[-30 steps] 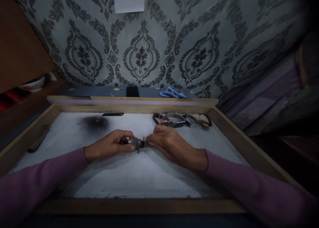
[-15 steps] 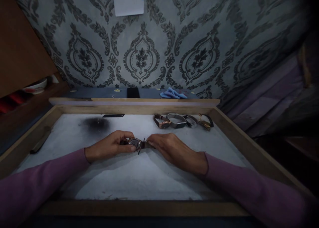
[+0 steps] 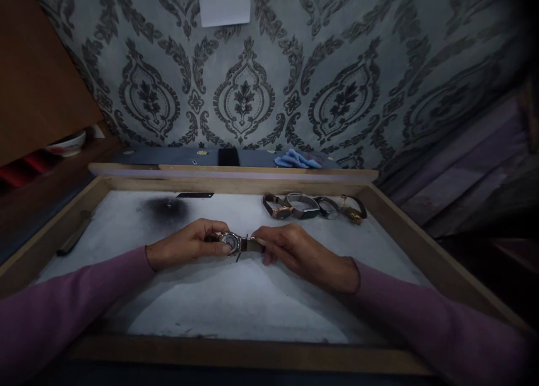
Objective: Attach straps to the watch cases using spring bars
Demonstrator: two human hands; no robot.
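Note:
A round-faced wristwatch [image 3: 231, 242] with a dark strap is at the middle of the wood-framed white tray [image 3: 236, 349]. My left hand [image 3: 189, 243] grips its case from the left, thumb on the near edge of the dial. On the right side of the case, my right hand [image 3: 301, 254] has its thumb and fingers pinched at the brown strap [image 3: 251, 244]. A small thin dark piece stands out beside the case where the strap joins; what it is cannot be made out.
Several watches [image 3: 303, 205] lie in a row at the tray's back right. A flat black strip [image 3: 195, 195] and a dark long-handled object [image 3: 73, 237] lie left. Behind the tray are a blue cloth [image 3: 297, 159] and a black item [image 3: 228, 157].
My right hand's fingers have curled in and show more of the strap. The whole view has shifted slightly, while my left hand keeps its hold on the watch.

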